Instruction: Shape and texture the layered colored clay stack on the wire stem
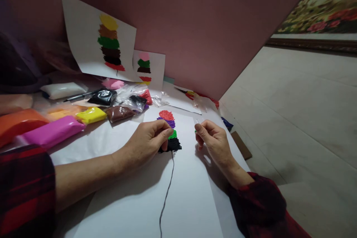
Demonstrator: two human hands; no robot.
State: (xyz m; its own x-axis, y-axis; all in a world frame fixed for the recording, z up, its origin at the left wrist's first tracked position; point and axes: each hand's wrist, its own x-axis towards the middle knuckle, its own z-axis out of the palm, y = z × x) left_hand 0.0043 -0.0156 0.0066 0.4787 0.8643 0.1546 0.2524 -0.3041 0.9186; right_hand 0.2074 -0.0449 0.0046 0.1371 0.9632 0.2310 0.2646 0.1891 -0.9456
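Note:
A white sheet of paper (189, 193) lies in front of me. On it is a column of textured clay bands: a red clay top (166, 115), then a purple band (170, 123), a green band (173, 134) and a black band (175, 144). A thin black line (167, 193) runs down from the black band. My left hand (152, 137) is closed in a pinch over the column's left side; whatever its fingertips hold is hidden. To the right of the column, my right hand (213, 139) pinches a small clear piece (198, 121), with a speck of green at the fingers.
Bags of clay lie at left, among them magenta (54, 132), yellow (91, 115), brown (119, 113) and black (103, 97). Two sheets with similar columns (83, 44) lean on the pink wall (189, 26). Scissors (189, 95) lie at the back; the table drops to tiled floor at right.

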